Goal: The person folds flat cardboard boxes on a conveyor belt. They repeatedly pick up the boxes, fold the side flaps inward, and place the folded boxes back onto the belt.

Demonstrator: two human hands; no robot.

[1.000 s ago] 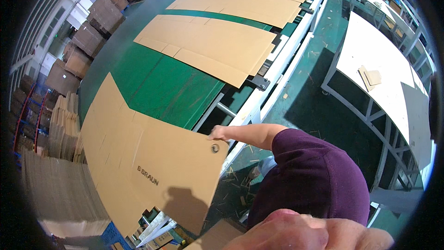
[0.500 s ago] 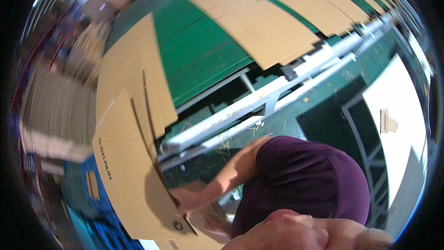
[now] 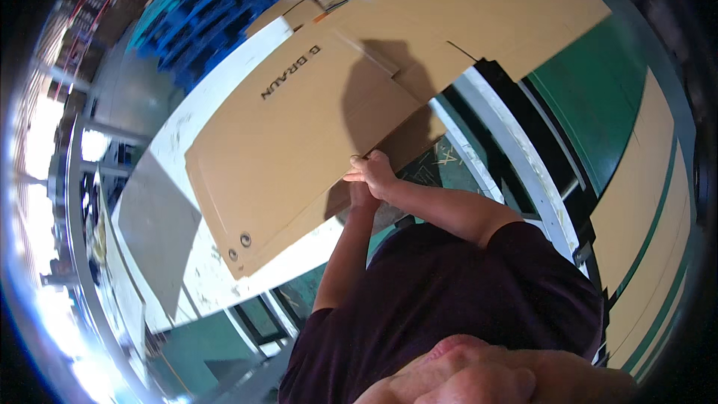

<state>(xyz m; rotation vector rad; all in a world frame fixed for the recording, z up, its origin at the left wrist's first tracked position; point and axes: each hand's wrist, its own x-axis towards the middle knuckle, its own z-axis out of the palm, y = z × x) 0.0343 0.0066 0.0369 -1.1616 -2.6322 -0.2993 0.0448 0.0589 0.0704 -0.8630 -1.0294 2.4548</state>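
A large flat brown cardboard sheet (image 3: 277, 157) with dark printing lies in front of me, partly on a white tabletop (image 3: 161, 172). At its near edge my right hand (image 3: 380, 175) is closed on the cardboard, with the thumb side uppermost. My left hand (image 3: 363, 196) is right beside it, partly behind the right hand and close under the sheet's edge. Its fingers are hidden, so its grip cannot be made out. The shadow of my head falls over the sheet just beyond my hands.
Blue pallets (image 3: 198, 26) are stacked at the far left. A pale metal frame rail (image 3: 523, 142) runs along my right side, by a green surface (image 3: 598, 97). More flat cardboard (image 3: 651, 179) lies on the right. Loose scraps litter the floor under the rail.
My view has swung left, bringing the white tabletop and pallets forward. The printed sheet now lies across in front of me. Both arms now meet at its near edge; before, one hand was clear there.
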